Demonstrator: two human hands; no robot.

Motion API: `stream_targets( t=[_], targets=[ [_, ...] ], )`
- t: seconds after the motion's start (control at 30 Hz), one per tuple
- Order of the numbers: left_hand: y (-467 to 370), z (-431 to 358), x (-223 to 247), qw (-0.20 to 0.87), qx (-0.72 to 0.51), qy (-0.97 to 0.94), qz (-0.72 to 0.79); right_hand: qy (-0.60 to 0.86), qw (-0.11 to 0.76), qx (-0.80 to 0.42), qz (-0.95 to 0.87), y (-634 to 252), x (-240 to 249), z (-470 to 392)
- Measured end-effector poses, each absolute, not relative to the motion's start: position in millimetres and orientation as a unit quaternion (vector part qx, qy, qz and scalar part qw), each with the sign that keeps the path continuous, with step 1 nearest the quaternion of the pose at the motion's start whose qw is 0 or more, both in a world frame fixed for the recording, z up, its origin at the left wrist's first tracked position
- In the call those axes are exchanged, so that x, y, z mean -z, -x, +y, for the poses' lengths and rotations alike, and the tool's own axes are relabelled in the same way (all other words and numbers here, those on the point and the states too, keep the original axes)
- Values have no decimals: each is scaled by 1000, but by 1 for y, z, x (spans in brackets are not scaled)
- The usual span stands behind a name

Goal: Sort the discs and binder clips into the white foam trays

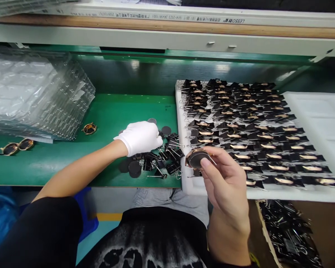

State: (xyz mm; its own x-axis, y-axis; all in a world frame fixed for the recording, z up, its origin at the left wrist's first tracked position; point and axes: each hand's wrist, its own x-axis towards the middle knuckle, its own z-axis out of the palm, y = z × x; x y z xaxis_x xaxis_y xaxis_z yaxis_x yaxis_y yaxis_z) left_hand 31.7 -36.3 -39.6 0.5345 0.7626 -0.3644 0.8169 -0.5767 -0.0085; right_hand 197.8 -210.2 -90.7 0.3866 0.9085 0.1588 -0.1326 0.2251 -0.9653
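My left hand, in a white glove, reaches over a loose pile of black binder clips on the green bench. Its fingers are curled and their tips are hidden, so I cannot make out what they hold, if anything. Around it lie several black round discs. My bare right hand pinches a round gold-rimmed part at the left edge of the white tray. A black disc lies flat against this part, under my right thumb.
On the right, a white foam tray holds rows of gold parts clamped in binder clips. Stacked clear plastic trays stand left. Gold-framed pieces lie near them. A box of binder clips sits below right. A shelf edge crosses behind.
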Motion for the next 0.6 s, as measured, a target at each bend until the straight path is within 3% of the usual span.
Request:
stream_targets(
  t=[0.17,0.3,0.47,0.6],
  targets=[
    [-25,-43,12,180,124,-872,438,474,686,-428,-349,-195,85,-209],
    [-18,-57,-10,236,-18,-897,373,442,664,-521,-304,-186,78,-203],
    [-20,-69,1,169,-132,-946,242,361,672,-582,-282,-176,75,-192],
    [-25,-68,15,57,-192,-923,329,372,720,-523,-264,-175,76,-190]
  ],
)
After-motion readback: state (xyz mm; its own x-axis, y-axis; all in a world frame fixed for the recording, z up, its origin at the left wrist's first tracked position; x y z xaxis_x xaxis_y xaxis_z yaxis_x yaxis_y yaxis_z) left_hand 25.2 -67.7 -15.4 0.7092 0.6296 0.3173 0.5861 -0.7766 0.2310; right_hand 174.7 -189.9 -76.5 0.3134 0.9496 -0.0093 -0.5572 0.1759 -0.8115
